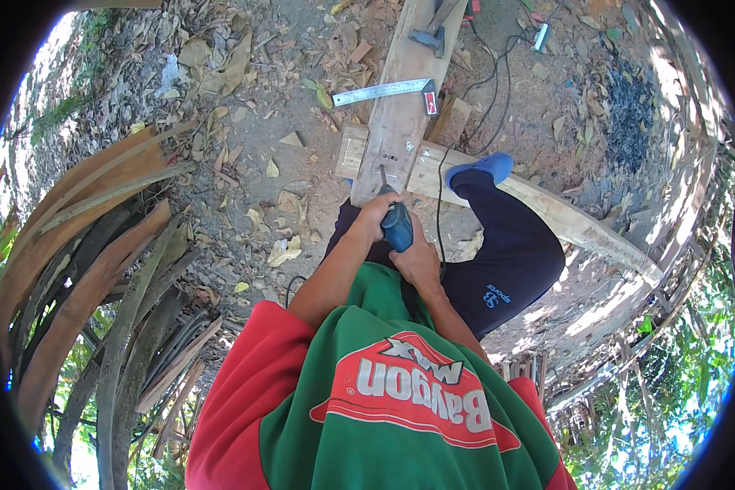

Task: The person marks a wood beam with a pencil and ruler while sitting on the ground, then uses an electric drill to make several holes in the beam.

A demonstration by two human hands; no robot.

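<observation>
A blue-green power drill is held between both hands over the near end of a wooden plank. My left hand is closed around the drill's front part. My right hand grips its rear, by the handle. The thin drill bit points away from me at the plank's face, close to some dark holes and pencil marks. I cannot tell whether its tip is inside the wood. Farther up, a metal try square with a red-marked stock lies across the plank.
A hammer rests on the plank's far part. A second board lies crosswise underneath, running right. A black cord trails past my right leg and blue shoe. Wooden slabs are heaped at left. Dry leaves litter the dirt.
</observation>
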